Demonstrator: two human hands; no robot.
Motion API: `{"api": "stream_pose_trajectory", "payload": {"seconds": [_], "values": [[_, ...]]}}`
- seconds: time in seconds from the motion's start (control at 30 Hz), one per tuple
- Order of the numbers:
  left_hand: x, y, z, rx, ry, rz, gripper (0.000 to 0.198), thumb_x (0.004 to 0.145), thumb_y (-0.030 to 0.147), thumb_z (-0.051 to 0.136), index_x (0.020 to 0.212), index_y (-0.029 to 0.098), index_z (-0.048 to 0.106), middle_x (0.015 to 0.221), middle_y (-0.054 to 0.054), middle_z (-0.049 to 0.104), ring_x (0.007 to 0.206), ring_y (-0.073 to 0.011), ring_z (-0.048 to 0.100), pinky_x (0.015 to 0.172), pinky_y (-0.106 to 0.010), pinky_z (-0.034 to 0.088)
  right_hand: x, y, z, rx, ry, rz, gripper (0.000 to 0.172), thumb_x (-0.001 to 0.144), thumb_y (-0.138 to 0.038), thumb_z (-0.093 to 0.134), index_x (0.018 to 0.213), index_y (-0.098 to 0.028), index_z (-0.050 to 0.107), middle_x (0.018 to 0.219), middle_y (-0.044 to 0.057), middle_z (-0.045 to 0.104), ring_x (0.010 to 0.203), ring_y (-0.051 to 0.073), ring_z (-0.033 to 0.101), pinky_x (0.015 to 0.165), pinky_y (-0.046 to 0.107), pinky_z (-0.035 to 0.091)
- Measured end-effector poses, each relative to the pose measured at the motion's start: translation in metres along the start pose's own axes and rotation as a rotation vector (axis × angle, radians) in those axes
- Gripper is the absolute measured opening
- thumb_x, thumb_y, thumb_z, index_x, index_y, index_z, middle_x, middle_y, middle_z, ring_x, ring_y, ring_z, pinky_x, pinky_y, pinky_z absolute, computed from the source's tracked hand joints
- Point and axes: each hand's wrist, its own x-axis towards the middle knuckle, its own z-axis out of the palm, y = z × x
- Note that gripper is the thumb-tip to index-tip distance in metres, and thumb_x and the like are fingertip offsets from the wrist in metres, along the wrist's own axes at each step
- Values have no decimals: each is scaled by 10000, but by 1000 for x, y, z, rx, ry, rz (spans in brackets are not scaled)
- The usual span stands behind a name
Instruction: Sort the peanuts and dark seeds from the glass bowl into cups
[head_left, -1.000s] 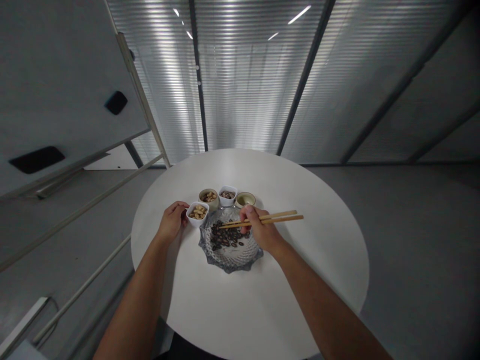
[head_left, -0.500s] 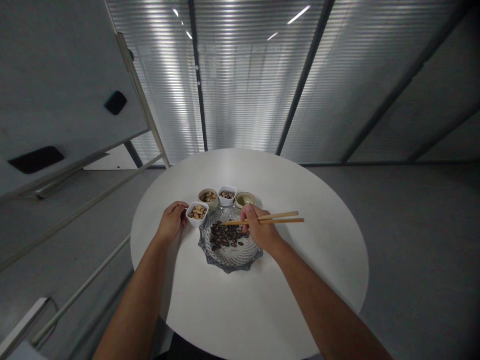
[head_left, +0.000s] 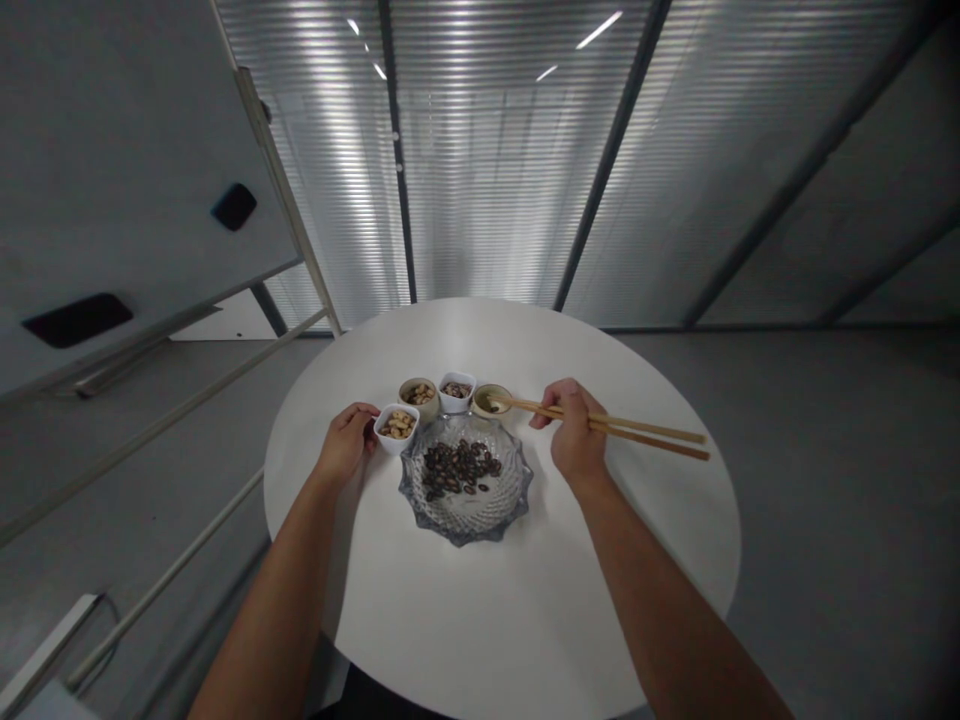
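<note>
My right hand is closed around a pair of wooden chopsticks. Their tips reach into a small beige bowl, where something pale lies at the tips, too small to name. Dark seeds, like melon seeds, are heaped in a scalloped glass dish. My left hand rests on the table, its fingertips closed on the rim of a small white bowl that contains pale nuts, perhaps peanuts.
Behind the dish stand another beige bowl with nuts in it and a white bowl with dark speckled bits. All are on a round white table. A whiteboard on a metal frame leans in at the left; blinds hang beyond.
My right hand has moved right with the chopsticks, whose tips have gone from the seeds in the glass dish to the beige bowl. My left hand stays at the white bowl.
</note>
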Motion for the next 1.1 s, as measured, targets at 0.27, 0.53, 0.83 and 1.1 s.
{"api": "stream_pose_trajectory", "payload": {"seconds": [0.27,0.53,0.83,1.1], "values": [[0,0,1,18,5,9,189,732,355,669,776,172,665,504,37,504,406,-105,427,394,-232,296,-4,-2,7,92,-72,82,511,987,-621,404,664,-243,520,461,-32,457,434,154,459,474,284,389],[-1,2,4,28,6,1,187,743,360,666,784,178,665,535,21,548,414,-105,431,400,-236,294,-20,-1,19,149,-465,187,492,990,-597,445,657,-240,510,459,-39,443,427,144,442,454,284,361],[-3,5,4,12,6,-13,170,733,347,668,779,184,658,529,32,519,418,-106,426,394,-234,292,-24,-6,22,11,-593,158,508,1027,-592,413,700,-222,534,509,-23,565,489,138,551,538,263,449],[-1,2,1,15,10,-9,192,714,359,677,778,178,663,526,32,529,417,-102,430,386,-227,300,-25,-2,26,-35,-644,174,486,1020,-571,452,698,-219,544,555,0,627,525,138,594,542,249,465]]}}
